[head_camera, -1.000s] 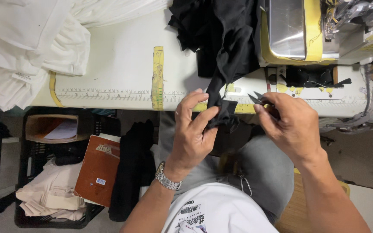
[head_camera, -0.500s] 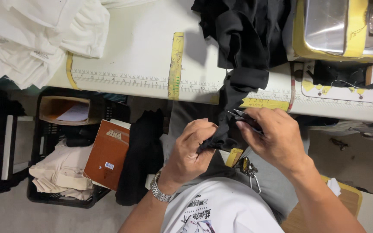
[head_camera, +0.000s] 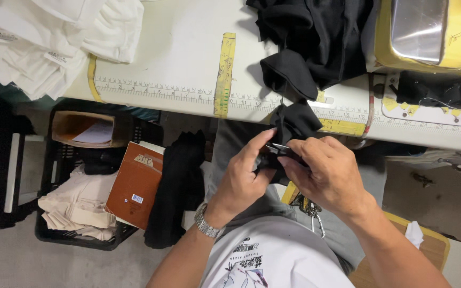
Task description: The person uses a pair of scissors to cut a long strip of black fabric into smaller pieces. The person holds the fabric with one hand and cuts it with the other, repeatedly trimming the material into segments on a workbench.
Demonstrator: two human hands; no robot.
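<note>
A black garment (head_camera: 316,42) lies heaped on the white worktable (head_camera: 172,58) and hangs over its front edge down to my lap. My left hand (head_camera: 246,178) pinches the hanging end of the black fabric (head_camera: 294,121) between thumb and fingers. My right hand (head_camera: 329,173) grips a small metal thread snipper (head_camera: 283,147) whose tips point at the fabric right by the left fingers. The two hands touch each other over my lap. A metal watch (head_camera: 205,223) is on the left wrist.
A sewing machine (head_camera: 428,32) with yellow tape stands at the table's right. White folded garments (head_camera: 44,37) pile at the left. Under the table a black crate (head_camera: 89,213) holds beige cloth, a brown box (head_camera: 134,184) and black cloth (head_camera: 180,186). Measuring tapes run along the edge.
Both hands have moved down and closer together with the fabric end. The view has shifted, so the table and crate sit more to the right in the frame.
</note>
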